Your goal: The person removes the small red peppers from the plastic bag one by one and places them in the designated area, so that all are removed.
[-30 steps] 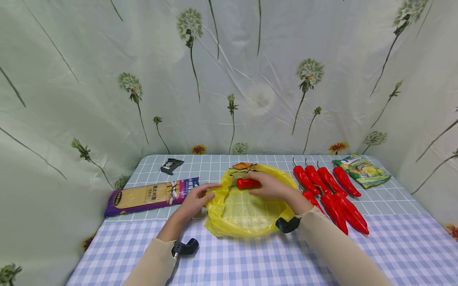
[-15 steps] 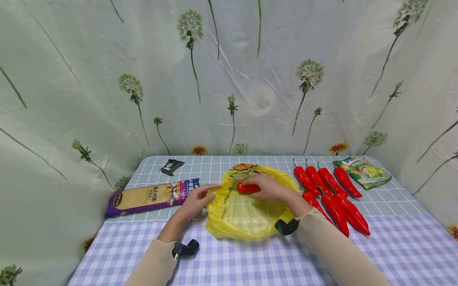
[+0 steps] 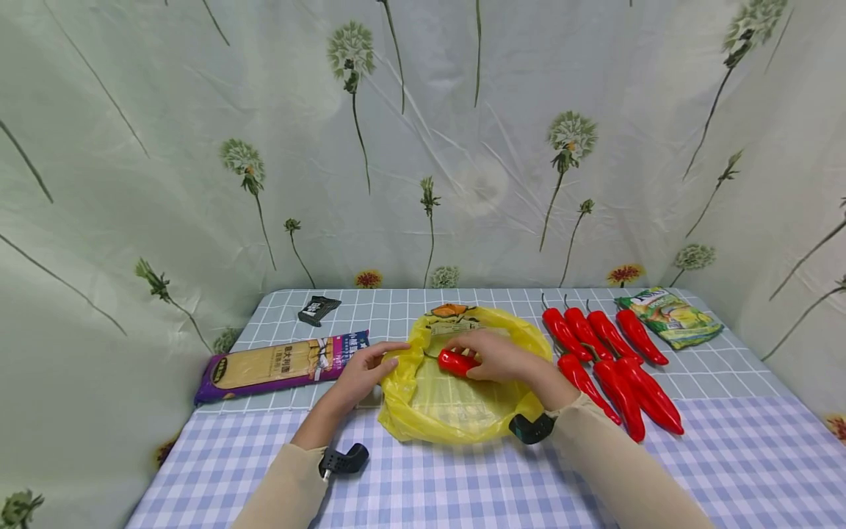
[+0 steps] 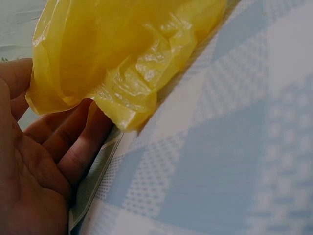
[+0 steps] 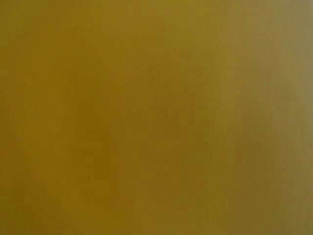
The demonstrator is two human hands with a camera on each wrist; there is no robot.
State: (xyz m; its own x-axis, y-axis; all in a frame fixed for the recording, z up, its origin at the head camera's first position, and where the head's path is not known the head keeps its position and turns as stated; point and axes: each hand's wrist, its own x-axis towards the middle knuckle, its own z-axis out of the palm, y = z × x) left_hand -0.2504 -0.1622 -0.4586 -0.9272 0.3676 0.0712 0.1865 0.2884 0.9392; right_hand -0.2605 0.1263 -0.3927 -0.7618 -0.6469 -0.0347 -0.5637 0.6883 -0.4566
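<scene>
A yellow plastic bag point(image 3: 443, 428) lies with its mouth spread wide at the middle of the table. Within its rim, my right hand point(image 3: 499, 358) grips a red chili pepper point(image 3: 456, 362), whose thin stem points left. My left hand point(image 3: 362, 372) is at the bag's left edge, fingers loosely bent and touching the plastic. In the left wrist view, parts of the left fingers point(image 4: 73, 132) disappear behind the bag point(image 4: 127, 73). Yellow blur fills the right wrist view, so the right hand does not show there.
Several red chili peppers point(image 3: 617, 397) lie right of the bag, beside a green packet point(image 3: 670, 316). To the left are a purple pasta pack point(image 3: 280, 365) and a small black wrapper point(image 3: 318, 309). An orange print point(image 3: 449, 310) shows at the bag's back.
My right hand has moved slightly toward me with the chili pepper, which has turned so its stem shows. More of the bag's back has come into sight. My left hand has stayed put.
</scene>
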